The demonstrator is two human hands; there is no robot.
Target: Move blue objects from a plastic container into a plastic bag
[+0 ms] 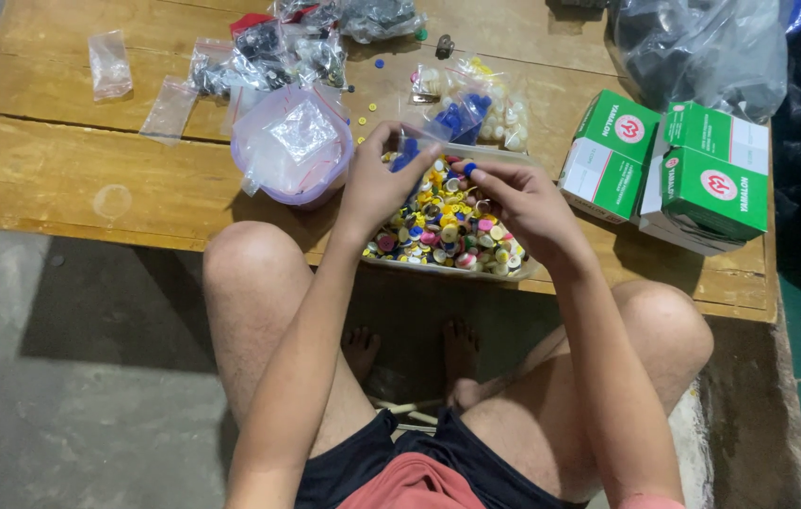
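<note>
Head view: we see the left hand [377,184] curled around a cluster of blue buttons [407,151], fingers closed on them, above the tray [523,270] of mixed coloured buttons [443,231] at the wooden table's [61,160] near edge. The right hand [523,203] pinches one blue button [469,169] between thumb and forefinger, just beside the left. Green boxes [664,170] sit to the right.

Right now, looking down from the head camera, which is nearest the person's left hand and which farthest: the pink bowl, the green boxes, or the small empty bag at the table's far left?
1. Pink bowl: just left of the left hand, almost touching.
2. Green boxes: off to the right, past the right hand.
3. Small empty bag: far-left corner of the table, only slightly farther than the boxes.
</note>
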